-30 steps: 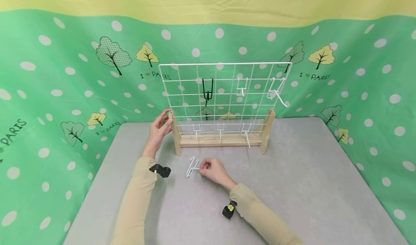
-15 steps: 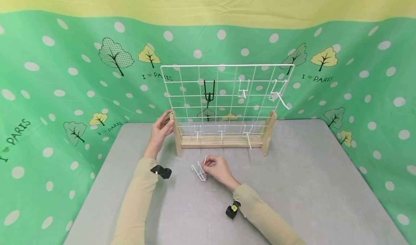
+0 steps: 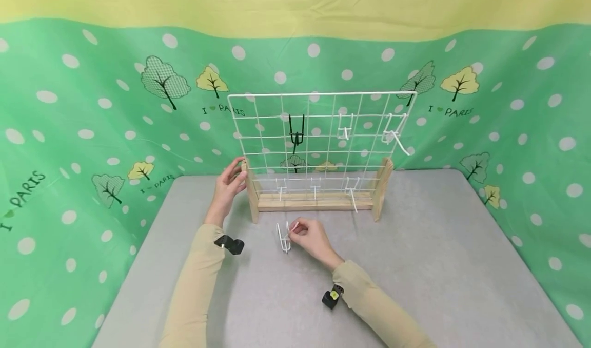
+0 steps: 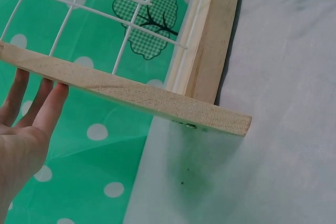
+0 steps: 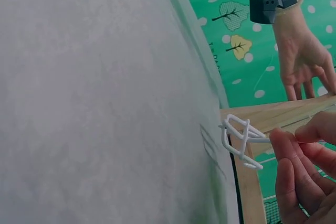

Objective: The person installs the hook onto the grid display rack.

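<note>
On the grey table [image 3: 415,266], the right hand [image 3: 310,236] pinches a white wire hook [image 3: 283,236]. Straight-fingered, the left hand [image 3: 228,184] touches the grid rack's wooden foot [image 3: 251,194].

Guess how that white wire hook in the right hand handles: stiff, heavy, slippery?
The white wire hook likely stays stiff: it holds its bent shape while the right hand pinches one end. Probably light, since a fingertip grip carries it. Its thin, smooth wire could twist or slip.

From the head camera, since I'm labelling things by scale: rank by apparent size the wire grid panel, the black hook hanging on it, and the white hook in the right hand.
1. wire grid panel, by far the largest.
2. black hook and white hook, pinched by the right hand: they look alike, and the white one is nearer the camera, so no ranking.
</note>
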Available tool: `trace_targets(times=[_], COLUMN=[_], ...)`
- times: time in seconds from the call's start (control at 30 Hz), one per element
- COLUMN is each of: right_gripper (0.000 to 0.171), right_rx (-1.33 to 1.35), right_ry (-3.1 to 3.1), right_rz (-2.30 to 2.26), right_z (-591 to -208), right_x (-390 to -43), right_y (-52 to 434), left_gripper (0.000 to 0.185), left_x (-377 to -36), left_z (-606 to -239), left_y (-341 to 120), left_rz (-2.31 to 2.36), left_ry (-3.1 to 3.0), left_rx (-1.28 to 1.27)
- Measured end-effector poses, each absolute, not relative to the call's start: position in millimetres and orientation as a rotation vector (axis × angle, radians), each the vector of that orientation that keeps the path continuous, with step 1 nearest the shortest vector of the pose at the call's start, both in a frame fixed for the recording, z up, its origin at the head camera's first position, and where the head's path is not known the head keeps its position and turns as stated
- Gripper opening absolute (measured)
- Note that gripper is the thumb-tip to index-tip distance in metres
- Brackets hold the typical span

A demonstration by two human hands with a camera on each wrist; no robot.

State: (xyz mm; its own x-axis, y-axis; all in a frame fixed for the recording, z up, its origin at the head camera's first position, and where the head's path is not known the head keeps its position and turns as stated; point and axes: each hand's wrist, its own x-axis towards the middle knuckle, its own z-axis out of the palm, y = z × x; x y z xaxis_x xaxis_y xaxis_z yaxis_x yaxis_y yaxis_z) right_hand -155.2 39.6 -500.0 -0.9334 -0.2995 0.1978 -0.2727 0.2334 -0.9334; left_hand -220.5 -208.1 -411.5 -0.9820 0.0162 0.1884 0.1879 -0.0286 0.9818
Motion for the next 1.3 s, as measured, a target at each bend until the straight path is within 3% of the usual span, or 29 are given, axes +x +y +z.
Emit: trace_targets(times=[0.8,1.03,1.3], right_gripper=[0.012,0.012,0.012], right_rx=[-0.77,-0.844,-0.91], right_ry=[2.63,2.663,2.736], right_rz=[-1.933,-1.958,-1.94], right_z=[-463,-451,-432], right_x=[-149,-149,-155], right_y=[43,42,40], left_gripper=[0.052,0.053,0.052], left_x=[-219,-236,-237], left_z=[-412,-437,-436], left_y=[-208,-216,-215], left_rz=[-2.162,-2.192,-2.181], left_ry=[-2.111,-2.089,-2.061], left_rx=[-0.216,-0.205,-0.213])
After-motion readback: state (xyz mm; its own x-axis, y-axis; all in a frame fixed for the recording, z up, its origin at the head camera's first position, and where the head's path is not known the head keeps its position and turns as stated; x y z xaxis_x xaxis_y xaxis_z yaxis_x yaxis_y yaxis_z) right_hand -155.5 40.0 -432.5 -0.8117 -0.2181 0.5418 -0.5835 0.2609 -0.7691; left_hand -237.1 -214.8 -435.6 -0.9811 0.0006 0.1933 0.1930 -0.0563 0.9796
